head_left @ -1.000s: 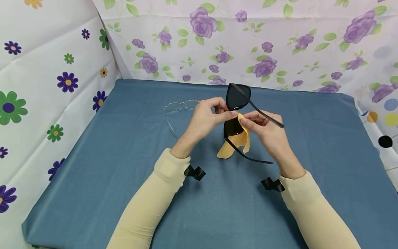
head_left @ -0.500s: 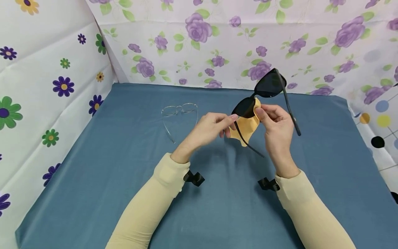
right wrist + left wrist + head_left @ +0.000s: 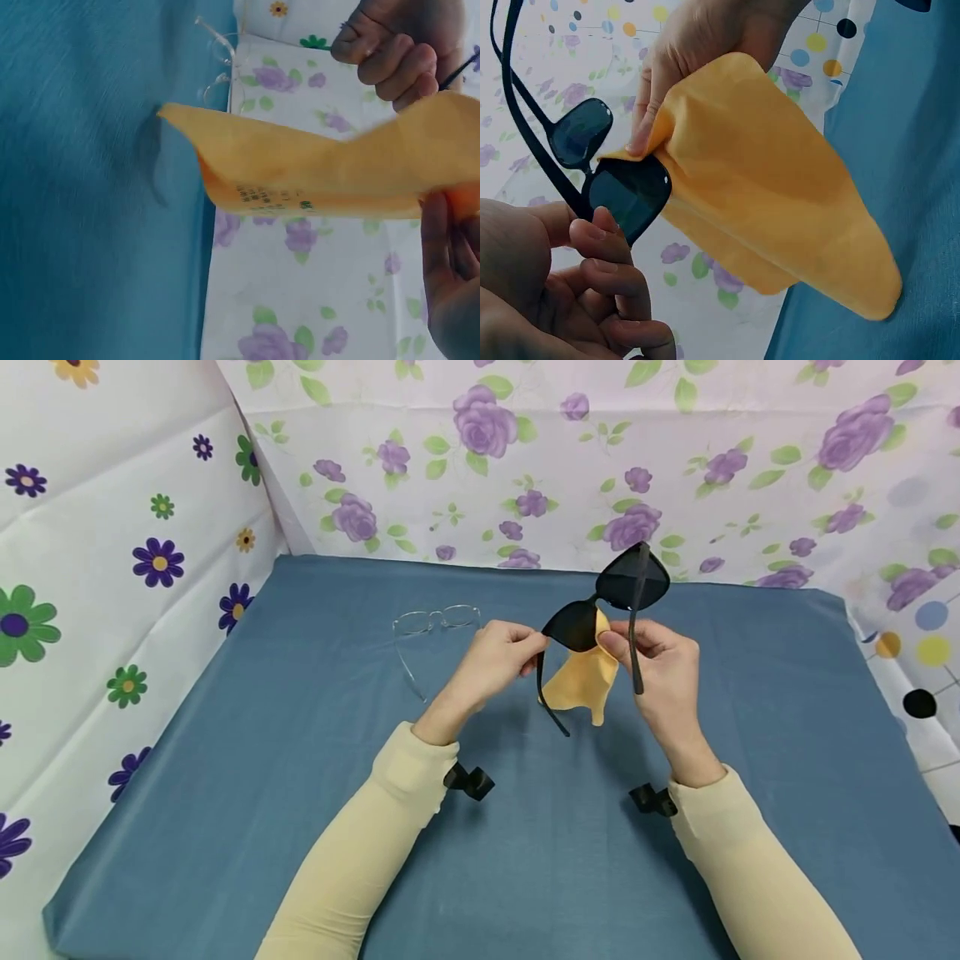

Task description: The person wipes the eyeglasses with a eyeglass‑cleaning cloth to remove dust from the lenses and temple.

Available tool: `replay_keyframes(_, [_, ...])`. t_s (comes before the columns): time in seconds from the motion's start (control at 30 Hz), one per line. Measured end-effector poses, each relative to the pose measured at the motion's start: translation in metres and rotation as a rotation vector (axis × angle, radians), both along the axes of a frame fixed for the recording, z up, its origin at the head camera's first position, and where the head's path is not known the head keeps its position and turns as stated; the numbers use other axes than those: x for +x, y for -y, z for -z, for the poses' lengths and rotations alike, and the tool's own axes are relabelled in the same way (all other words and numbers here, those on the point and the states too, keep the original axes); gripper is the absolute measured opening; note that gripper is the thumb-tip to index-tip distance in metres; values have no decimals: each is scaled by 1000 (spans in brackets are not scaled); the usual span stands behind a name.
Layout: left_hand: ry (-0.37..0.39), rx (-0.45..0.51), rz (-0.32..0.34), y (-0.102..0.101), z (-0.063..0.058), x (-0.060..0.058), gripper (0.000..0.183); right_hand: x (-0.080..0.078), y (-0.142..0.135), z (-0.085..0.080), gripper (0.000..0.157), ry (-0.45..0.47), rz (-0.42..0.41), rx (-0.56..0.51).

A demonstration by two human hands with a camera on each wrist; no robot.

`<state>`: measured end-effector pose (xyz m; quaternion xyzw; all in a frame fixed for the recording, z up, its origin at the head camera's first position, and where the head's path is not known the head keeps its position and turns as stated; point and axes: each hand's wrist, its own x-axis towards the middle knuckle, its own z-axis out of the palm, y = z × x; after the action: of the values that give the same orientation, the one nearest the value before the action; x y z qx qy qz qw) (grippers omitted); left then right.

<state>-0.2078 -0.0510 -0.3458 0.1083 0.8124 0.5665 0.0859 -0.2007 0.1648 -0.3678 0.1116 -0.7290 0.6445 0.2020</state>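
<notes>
Black sunglasses [image 3: 576, 625] are held up above the table, tilted, with their temple arms pointing down toward the person. My left hand [image 3: 501, 656] pinches the frame's outer corner near the hinge, as the left wrist view also shows. With thumb and fingers, my right hand [image 3: 660, 672] grips a yellow cleaning cloth [image 3: 585, 681] at the inner edge of the nearer lens [image 3: 634, 191], by the bridge. The rest of the cloth hangs loose below; small printed text shows on it in the right wrist view. Some right fingers are hidden behind the cloth and frame.
Thin wire-rimmed eyeglasses [image 3: 431, 621] lie on the blue tablecloth [image 3: 315, 793], behind and left of my left hand. A flowered curtain [image 3: 420, 452] stands along the back edge, and a daisy-patterned sheet [image 3: 82, 560] along the left.
My left hand has shifted from the bridge to the sunglasses' outer corner. The sunglasses have turned from near upright to a slant, swinging right, then slightly back left. The cloth moved with them.
</notes>
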Motion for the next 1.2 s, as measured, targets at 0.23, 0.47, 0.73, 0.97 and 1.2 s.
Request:
replay_keyframes(0.23, [-12, -38, 0, -4, 1, 2, 42, -4, 2, -1, 11, 99, -66, -476])
replay_keyframes(0.47, [-34, -64, 9, -6, 1, 5, 45, -4, 1, 2, 13, 162, -299, -654])
replay_keyframes(0.73, [-8, -82, 97, -6, 0, 5, 43, -8, -11, 7, 37, 254, -837, -930])
replay_keyframes(0.97, [15, -48, 121, -3, -1, 3, 37, -15, -21, 11, 42, 218, -951, -860])
replay_keyframes(1.2, [16, -31, 162, 2, -4, 2, 39, -19, -29, 12, 39, 239, -1051, -833])
